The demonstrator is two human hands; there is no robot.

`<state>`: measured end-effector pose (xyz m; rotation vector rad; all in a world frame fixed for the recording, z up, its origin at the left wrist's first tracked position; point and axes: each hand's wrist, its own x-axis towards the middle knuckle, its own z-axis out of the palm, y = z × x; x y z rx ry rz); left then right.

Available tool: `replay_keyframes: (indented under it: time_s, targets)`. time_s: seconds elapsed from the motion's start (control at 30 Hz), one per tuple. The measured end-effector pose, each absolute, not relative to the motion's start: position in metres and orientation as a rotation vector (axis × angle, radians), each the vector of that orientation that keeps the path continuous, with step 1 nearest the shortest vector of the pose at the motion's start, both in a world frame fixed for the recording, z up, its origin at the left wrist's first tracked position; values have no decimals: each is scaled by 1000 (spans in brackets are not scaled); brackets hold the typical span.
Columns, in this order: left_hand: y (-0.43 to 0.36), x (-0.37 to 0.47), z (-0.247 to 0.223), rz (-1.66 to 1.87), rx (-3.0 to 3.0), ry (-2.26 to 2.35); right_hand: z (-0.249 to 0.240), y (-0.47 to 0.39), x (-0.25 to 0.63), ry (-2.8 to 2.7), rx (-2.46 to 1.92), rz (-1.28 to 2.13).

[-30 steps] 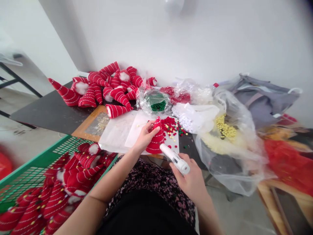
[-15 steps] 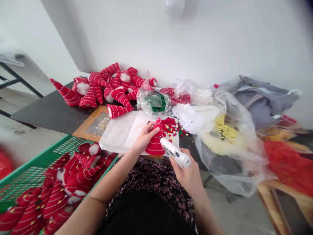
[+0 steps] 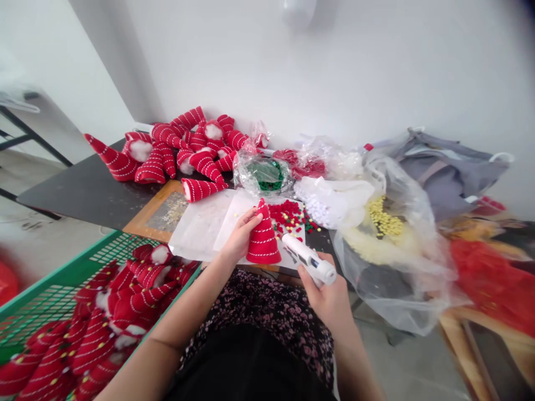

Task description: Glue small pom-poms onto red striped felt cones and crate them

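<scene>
My left hand (image 3: 243, 231) grips a red stuffed cone (image 3: 264, 240) with white stitched stripes by its left side, tip up, over the table's front edge. In my right hand (image 3: 328, 292) is a white glue gun (image 3: 307, 258), closed around its handle, which is mostly hidden. The gun's nozzle end points toward the cone and is a little apart from its right side. Behind the cone, small red, yellow and green pompoms (image 3: 288, 216) lie scattered on white paper (image 3: 228, 220).
Striped cones (image 3: 200, 147) are heaped at the back left. At lower left, a green crate (image 3: 54, 295) holds more cones. Bags of green pompoms (image 3: 267, 174), white pompoms (image 3: 320, 203) and yellow pompoms (image 3: 384, 217) stand behind and right. A wooden frame (image 3: 144, 214) lies left of the paper.
The glue gun has moved right and slightly down, away from the cone. My left hand has shifted the cone a little left, and more of its striped front shows.
</scene>
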<state>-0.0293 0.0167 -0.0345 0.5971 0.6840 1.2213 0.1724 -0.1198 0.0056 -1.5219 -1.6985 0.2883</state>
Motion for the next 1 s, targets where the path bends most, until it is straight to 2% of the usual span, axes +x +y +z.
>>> replay_keyframes:
  time_s: [0.13,0.5,0.63,0.83,1.0]
  targets:
    - [19,-36,-40,1198,534,666,0,-114,170,-1550,-1429,583]
    - [19,-41,-45,1175,566,639,-14,-106,164,-1452,-1403,800]
    - [19,-40,-44,1180,561,639,-11,-107,167,-1507,-1415,738]
    - [20,-41,-45,1209,520,649,-2,-108,174,-1615,-1560,429]
    - [17,-36,-41,1194,557,612,8,-105,167,-1610,-1431,457]
